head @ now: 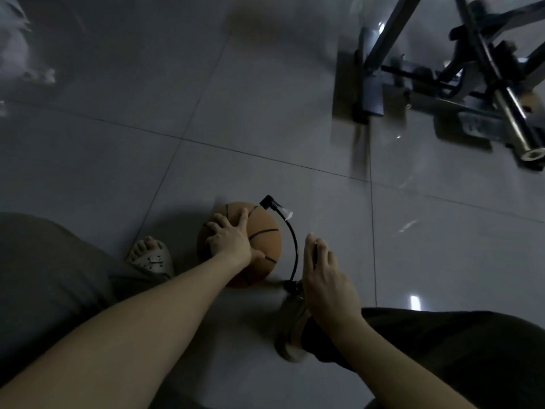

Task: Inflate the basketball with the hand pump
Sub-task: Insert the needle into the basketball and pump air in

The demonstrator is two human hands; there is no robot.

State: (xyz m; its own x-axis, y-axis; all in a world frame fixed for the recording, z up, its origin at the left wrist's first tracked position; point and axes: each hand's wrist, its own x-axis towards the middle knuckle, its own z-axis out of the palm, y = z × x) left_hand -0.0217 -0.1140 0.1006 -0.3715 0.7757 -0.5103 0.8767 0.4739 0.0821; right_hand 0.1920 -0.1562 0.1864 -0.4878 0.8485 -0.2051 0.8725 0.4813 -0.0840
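While the left hand (233, 240) spreads wide fingers on the ball (262, 240), the right hand (324, 278) covers the pump (293, 287) at 4 o'clock. Whether its fingers grip cannot be told.

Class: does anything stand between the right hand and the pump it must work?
Nothing visible does. The right hand sits directly over the pump, hiding its handle. The black hose arcs alongside toward the basketball, on which the left hand rests.

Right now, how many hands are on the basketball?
1. The left hand lies spread on top of the basketball. The right hand is off it, just right of the black hose.
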